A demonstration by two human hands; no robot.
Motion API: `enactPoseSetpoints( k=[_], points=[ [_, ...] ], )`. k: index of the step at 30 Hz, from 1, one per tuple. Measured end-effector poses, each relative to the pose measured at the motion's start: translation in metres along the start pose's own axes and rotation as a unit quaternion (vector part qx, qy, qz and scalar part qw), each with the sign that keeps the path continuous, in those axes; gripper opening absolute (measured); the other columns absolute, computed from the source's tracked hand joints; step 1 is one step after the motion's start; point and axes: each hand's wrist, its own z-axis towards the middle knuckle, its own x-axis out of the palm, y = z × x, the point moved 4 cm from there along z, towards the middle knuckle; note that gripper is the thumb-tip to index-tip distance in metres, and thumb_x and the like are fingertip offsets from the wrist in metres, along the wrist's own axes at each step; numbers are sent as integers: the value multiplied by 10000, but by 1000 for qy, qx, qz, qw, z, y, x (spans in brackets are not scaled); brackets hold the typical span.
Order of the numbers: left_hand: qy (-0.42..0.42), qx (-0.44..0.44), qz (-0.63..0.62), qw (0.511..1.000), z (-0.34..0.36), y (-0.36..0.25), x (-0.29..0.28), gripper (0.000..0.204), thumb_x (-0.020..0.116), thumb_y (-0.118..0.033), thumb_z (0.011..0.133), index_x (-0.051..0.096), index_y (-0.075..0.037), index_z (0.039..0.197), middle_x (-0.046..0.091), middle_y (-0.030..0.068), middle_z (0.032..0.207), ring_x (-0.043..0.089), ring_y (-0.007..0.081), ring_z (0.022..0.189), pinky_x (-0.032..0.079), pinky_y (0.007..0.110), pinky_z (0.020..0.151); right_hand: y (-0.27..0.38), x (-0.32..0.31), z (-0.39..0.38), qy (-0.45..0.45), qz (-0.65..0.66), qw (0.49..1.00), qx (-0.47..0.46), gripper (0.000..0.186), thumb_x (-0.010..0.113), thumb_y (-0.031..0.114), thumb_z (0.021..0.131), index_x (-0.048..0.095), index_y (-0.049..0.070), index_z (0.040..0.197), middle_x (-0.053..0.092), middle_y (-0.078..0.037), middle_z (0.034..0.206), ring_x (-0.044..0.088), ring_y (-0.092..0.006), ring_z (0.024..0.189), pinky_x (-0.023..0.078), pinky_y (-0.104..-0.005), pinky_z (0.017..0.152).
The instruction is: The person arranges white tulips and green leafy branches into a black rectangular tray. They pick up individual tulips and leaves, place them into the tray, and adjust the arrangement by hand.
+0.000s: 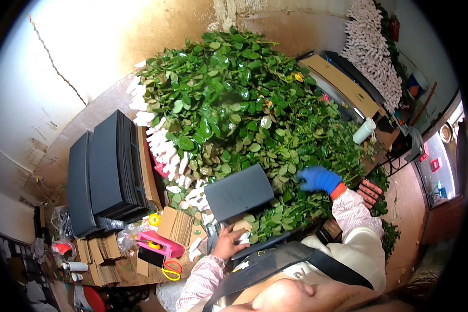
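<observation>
My left hand [229,243], bare, rests with fingers apart below a dark grey curved sheet [238,192], among pieces of cardboard [240,224] and small white items. My right hand [318,181], in a blue glove, reaches into a big heap of leafy green stems [223,104] to the right of the sheet, fingers loosely spread and partly in the leaves. White sleeved heads [166,151] line the heap's left side. Whether either hand touches a single stem I cannot tell.
Stacked dark sheets [112,166] stand left. A pink tape dispenser [166,245], phone [150,256], yellow-handled scissors [171,271] and cardboard pieces [176,224] lie lower left. A white cylinder [364,130] sits right, near long boxes [340,83] and more pale wrapped bundles [366,52]. A doorway is far right.
</observation>
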Motion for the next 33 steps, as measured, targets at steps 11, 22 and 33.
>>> enactPoseSetpoints(
  k=[11, 22, 33],
  points=[
    [17, -76, -148, 986, 6, 9, 10, 555, 828, -367, 861, 691, -173, 1363, 686, 52, 1376, 454, 413, 1440, 225, 646, 1222, 70, -274, 322, -526, -309, 792, 28, 526, 582, 259, 971, 533, 247, 1495, 522, -106, 1514, 466, -323, 1416, 367, -470, 1167],
    [34, -60, -94, 993, 0, 9, 4, 546, 809, -358, 887, 673, -180, 1384, 663, 9, 1419, 400, 378, 1488, 178, 648, 1240, 55, -305, 291, -588, -111, 791, -129, 183, 621, 300, 976, 731, 226, 1101, 704, -54, 984, 683, -248, 898, 550, -409, 749],
    [31, -23, -44, 998, 17, -9, -2, 545, 875, -312, 810, 724, -135, 1303, 695, 43, 1370, 475, 411, 1421, 268, 586, 1227, -1, 1, 168, -262, -544, 795, 65, 426, 508, 201, 1028, 533, 191, 1453, 335, -127, 1658, 533, -280, 1333, 484, -469, 1038]
  ],
)
